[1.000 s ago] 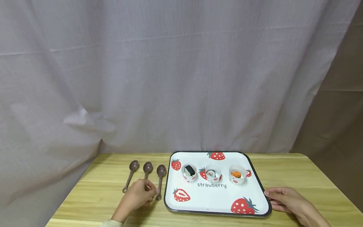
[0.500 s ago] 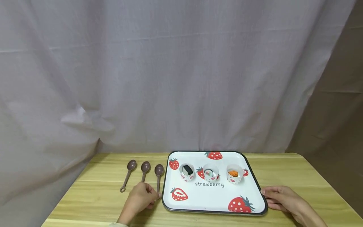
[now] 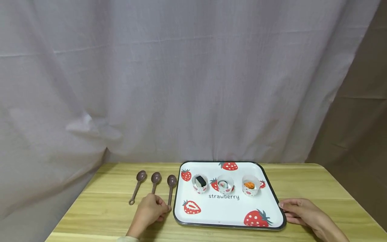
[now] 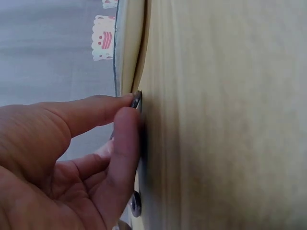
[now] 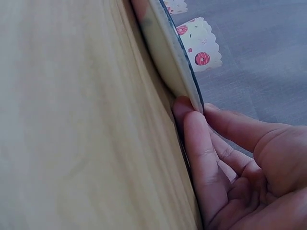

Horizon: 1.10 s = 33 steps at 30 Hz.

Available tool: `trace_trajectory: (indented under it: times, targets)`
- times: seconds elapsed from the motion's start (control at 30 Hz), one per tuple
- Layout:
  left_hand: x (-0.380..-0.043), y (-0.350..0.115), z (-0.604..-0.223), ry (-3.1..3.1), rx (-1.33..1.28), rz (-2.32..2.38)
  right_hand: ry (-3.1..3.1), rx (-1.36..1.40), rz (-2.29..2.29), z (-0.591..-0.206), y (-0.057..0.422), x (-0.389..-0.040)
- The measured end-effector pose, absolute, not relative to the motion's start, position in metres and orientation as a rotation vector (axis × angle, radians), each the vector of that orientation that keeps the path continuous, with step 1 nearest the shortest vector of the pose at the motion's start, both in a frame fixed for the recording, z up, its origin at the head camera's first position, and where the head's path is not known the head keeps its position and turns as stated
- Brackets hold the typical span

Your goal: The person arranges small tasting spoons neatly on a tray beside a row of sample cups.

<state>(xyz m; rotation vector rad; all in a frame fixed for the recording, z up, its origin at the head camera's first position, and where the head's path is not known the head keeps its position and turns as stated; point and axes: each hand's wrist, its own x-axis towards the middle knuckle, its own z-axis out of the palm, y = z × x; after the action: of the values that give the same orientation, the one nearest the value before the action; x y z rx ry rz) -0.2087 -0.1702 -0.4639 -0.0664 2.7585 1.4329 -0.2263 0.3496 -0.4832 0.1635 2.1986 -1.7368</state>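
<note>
In the head view, my left hand (image 3: 152, 210) pinches the handle end of the rightmost brown spoon (image 3: 172, 181), just left of the tray. Seen from the left wrist, thumb and index finger meet on its dark handle end (image 4: 136, 99), low by the wood. The middle spoon (image 3: 156, 178) lies partly hidden behind this hand; the left spoon (image 3: 141, 175) is farther left. My right hand (image 3: 302, 213) grips the dark-rimmed strawberry tray (image 3: 223, 215) at its right edge. In the right wrist view, the thumb is on the tray rim (image 5: 194, 88), with fingers under it.
Three paper cups stand on the tray: one with a black-and-white rice ball (image 3: 200, 181), one with a sushi roll (image 3: 223, 184), one with an orange-topped piece (image 3: 249, 185). A grey curtain (image 3: 193, 84) hangs behind the wooden table (image 3: 99, 201).
My left hand has moved right from beside the middle spoon to the rightmost spoon's handle end and taken hold of it. My right hand stays on the tray edge. The head view has shifted slightly.
</note>
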Motion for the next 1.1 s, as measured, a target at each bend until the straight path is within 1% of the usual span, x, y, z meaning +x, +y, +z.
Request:
trace_trajectory:
  times: [0.37, 0.63, 0.73, 0.87, 1.1]
  targets:
    - [-0.221, -0.179, -0.469, 2.368, -0.091, 1.812, 2.199, 0.155, -1.742, -0.481, 0.351, -0.226]
    - [-0.221, -0.187, -0.478, 2.183, -0.130, 1.984, 2.194, 0.116, -1.733, -0.483, 0.348, -0.225]
    - [-0.221, -0.187, -0.480, 2.134, -0.158, 2.059, 2.201, 0.141, -1.720, -0.484, 0.348, -0.224]
    - [-0.222, -0.188, -0.480, 2.099, -0.186, 2.122, 2.239, 0.231, -1.685, -0.485, 0.345, -0.224]
    - [-0.225, -0.191, -0.475, 2.097, -0.146, 2.104, 2.230, 0.173, -1.714, -0.482, 0.347, -0.225]
